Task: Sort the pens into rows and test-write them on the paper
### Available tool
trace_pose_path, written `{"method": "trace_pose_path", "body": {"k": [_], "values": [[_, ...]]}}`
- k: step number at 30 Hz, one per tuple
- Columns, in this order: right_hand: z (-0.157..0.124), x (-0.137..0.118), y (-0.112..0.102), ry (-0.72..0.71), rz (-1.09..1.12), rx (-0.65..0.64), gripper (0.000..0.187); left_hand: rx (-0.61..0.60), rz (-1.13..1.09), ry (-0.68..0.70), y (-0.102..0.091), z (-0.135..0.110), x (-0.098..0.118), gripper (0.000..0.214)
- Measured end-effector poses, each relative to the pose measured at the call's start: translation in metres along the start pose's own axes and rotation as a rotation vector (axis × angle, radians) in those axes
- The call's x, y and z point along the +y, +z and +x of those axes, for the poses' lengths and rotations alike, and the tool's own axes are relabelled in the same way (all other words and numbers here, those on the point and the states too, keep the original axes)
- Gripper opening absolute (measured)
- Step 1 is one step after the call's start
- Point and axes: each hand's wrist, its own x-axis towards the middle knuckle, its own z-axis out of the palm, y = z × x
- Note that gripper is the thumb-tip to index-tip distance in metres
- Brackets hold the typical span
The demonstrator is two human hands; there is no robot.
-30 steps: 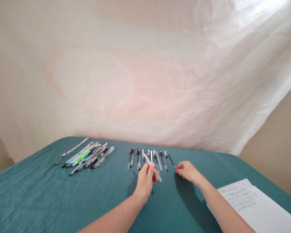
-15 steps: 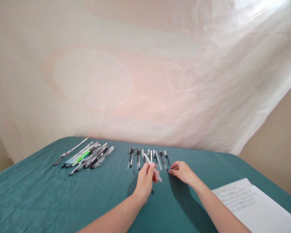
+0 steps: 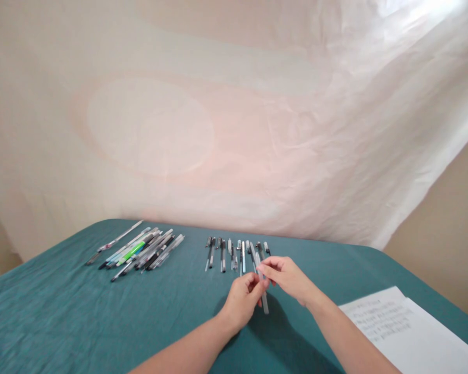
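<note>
My left hand (image 3: 244, 301) is closed round a clear, whitish pen barrel (image 3: 264, 302), which slants up and away over the cloth. On the barrel's upper part, the fingertips of my right hand (image 3: 286, 278) are pinched together. Whether a thinner piece is also between those fingers is too small to tell. Just beyond both hands lies a row of taken-apart pens: a black-and-clear pen (image 3: 223, 255), a pale blue-white barrel (image 3: 244, 257) and several loose caps and dark refills. My right hand covers the near end of the row's right side.
A heap of pens (image 3: 156, 252) lies at the left, with a bright green pen (image 3: 131, 252) among them. At the right front are white sheets of paper (image 3: 425, 337) with handwriting. Green cloth (image 3: 81, 322) covers the table, and a pale fabric sheet (image 3: 234, 130) hangs behind it.
My left hand has moved right and towards me with the barrel, which is now steeper. My right hand has come left from the row's end and now meets the barrel.
</note>
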Motion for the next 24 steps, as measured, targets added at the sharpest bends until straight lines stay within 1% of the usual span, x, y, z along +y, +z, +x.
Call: {"method": "trace_pose_path", "body": {"k": [2, 4, 8, 10, 12, 14, 18, 21, 24], "values": [[0.0, -0.002, 0.0, 0.001, 0.024, -0.017, 0.028, -0.013, 0.006, 0.0, 0.001, -0.001, -0.001, 0.03], [0.004, -0.001, -0.008, 0.014, 0.008, 0.014, 0.029, -0.028, 0.006, -0.019, 0.001, -0.001, -0.001, 0.031], [0.027, 0.015, -0.043, 0.109, -0.099, 0.16, 0.03, -0.029, 0.014, -0.031, -0.001, -0.001, 0.002, 0.037], [0.043, 0.029, -0.06, 0.202, -0.194, 0.2, 0.027, -0.016, 0.017, -0.031, -0.002, -0.001, 0.002, 0.039], [0.059, 0.046, -0.071, 0.257, -0.25, 0.232, 0.025, -0.015, 0.023, -0.033, -0.002, -0.001, 0.002, 0.041], [0.072, 0.064, -0.075, 0.302, -0.305, 0.262, 0.025, -0.026, 0.027, -0.039, -0.002, -0.002, 0.001, 0.041], [0.092, 0.091, -0.071, 0.351, -0.406, 0.298, 0.025, -0.044, 0.022, -0.04, -0.002, -0.002, 0.001, 0.041], [0.098, 0.101, -0.068, 0.358, -0.463, 0.308, 0.024, -0.048, 0.013, -0.038, -0.002, -0.002, 0.001, 0.041], [0.096, 0.102, -0.069, 0.353, -0.508, 0.303, 0.027, -0.053, 0.014, -0.04, -0.002, -0.002, 0.001, 0.041]]}}
